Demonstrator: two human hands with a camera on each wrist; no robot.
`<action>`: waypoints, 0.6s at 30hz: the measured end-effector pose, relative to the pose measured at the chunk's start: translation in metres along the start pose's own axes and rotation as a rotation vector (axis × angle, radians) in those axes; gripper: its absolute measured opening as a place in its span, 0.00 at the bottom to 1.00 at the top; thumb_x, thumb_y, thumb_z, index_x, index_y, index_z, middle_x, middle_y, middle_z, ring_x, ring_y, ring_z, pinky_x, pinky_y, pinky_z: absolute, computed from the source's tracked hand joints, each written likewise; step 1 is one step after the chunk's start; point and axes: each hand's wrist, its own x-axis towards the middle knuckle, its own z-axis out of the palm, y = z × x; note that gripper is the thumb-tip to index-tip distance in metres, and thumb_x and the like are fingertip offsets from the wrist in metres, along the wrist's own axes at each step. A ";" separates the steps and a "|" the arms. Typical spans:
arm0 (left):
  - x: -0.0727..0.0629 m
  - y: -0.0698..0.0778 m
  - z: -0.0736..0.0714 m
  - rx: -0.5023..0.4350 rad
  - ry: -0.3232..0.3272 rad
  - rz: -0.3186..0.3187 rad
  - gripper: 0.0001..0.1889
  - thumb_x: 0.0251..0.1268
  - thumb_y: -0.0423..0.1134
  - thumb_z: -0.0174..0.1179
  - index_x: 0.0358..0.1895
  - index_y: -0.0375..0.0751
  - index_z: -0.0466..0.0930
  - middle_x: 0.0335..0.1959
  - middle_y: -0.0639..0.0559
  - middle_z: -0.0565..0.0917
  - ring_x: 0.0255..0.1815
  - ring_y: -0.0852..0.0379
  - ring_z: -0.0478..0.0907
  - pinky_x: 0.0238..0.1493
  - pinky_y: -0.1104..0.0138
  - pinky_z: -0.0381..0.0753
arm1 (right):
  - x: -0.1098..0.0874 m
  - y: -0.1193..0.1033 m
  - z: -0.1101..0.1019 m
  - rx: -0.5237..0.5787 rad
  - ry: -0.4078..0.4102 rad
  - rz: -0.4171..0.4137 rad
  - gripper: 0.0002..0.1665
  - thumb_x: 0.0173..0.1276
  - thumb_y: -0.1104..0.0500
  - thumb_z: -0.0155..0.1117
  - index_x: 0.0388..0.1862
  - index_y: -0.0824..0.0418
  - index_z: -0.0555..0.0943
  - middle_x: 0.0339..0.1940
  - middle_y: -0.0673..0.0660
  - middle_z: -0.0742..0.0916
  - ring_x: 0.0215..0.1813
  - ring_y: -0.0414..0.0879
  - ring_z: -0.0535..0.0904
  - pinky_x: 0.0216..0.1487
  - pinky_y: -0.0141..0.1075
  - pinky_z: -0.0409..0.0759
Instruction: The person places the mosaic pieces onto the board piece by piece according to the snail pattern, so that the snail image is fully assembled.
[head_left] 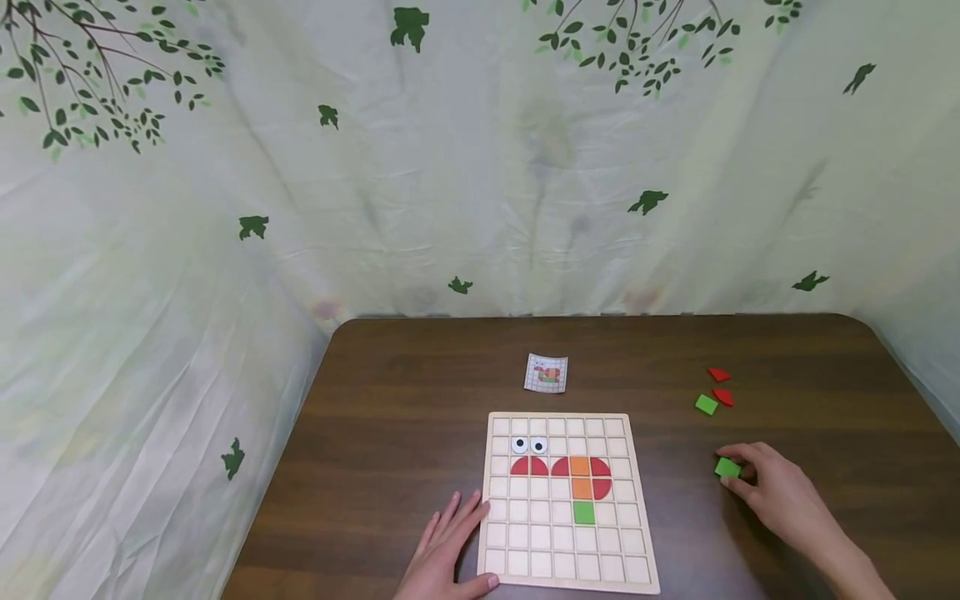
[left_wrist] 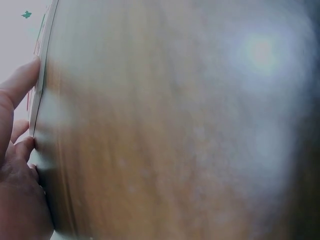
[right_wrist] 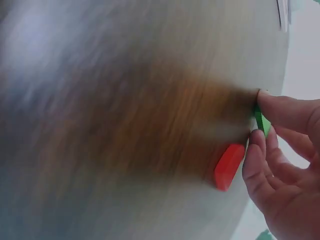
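At lower right, the right hand (head_left: 780, 496) pinches a green tile (head_left: 727, 467) by its edges, probably because it is flat, while the left hand (head_left: 444, 558), fingers outstretched, touches the lower-centre grid board (head_left: 540, 538), presumably steadying it.

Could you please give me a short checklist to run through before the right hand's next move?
1. Held green tile pinched by right hand: ok.
2. Held green tile lifted clear of the table: cannot tell.
3. Left hand touching the board: ok.
4. Picture card uncovered beyond the board: ok.
5. All pieces on the board: not ok; two red pieces and another green tile lie loose.
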 end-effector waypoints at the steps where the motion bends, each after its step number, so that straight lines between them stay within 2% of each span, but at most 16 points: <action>1: 0.000 0.000 0.000 0.004 0.000 0.001 0.44 0.55 0.66 0.64 0.75 0.59 0.61 0.77 0.55 0.59 0.78 0.40 0.46 0.68 0.39 0.42 | 0.001 -0.001 0.001 -0.001 0.008 -0.005 0.18 0.55 0.63 0.75 0.46 0.58 0.83 0.40 0.53 0.83 0.35 0.42 0.79 0.31 0.39 0.75; 5: -0.001 0.000 0.001 0.025 0.015 0.026 0.44 0.55 0.66 0.64 0.75 0.57 0.61 0.77 0.54 0.59 0.77 0.40 0.48 0.68 0.38 0.44 | 0.003 -0.007 0.004 0.002 0.013 -0.015 0.15 0.56 0.64 0.75 0.40 0.53 0.83 0.35 0.50 0.83 0.33 0.43 0.79 0.31 0.41 0.75; 9: -0.001 0.000 0.001 0.035 0.017 0.030 0.44 0.56 0.66 0.64 0.75 0.58 0.61 0.77 0.54 0.59 0.77 0.40 0.48 0.67 0.38 0.45 | 0.004 -0.017 0.008 0.012 0.037 -0.046 0.12 0.58 0.65 0.73 0.40 0.53 0.86 0.38 0.51 0.86 0.39 0.52 0.83 0.35 0.50 0.79; 11: -0.001 0.000 0.001 0.037 0.022 0.033 0.44 0.56 0.67 0.63 0.75 0.58 0.61 0.77 0.55 0.59 0.77 0.40 0.48 0.68 0.40 0.44 | 0.007 -0.023 0.011 0.015 0.059 -0.076 0.12 0.59 0.66 0.72 0.41 0.53 0.87 0.40 0.51 0.87 0.42 0.53 0.84 0.38 0.51 0.79; 18: -0.003 -0.001 0.001 0.060 0.056 0.073 0.44 0.56 0.68 0.62 0.75 0.57 0.61 0.77 0.55 0.59 0.77 0.42 0.48 0.66 0.50 0.41 | 0.015 -0.054 0.021 0.058 0.096 -0.163 0.17 0.60 0.71 0.69 0.42 0.51 0.87 0.37 0.40 0.84 0.38 0.37 0.79 0.37 0.37 0.79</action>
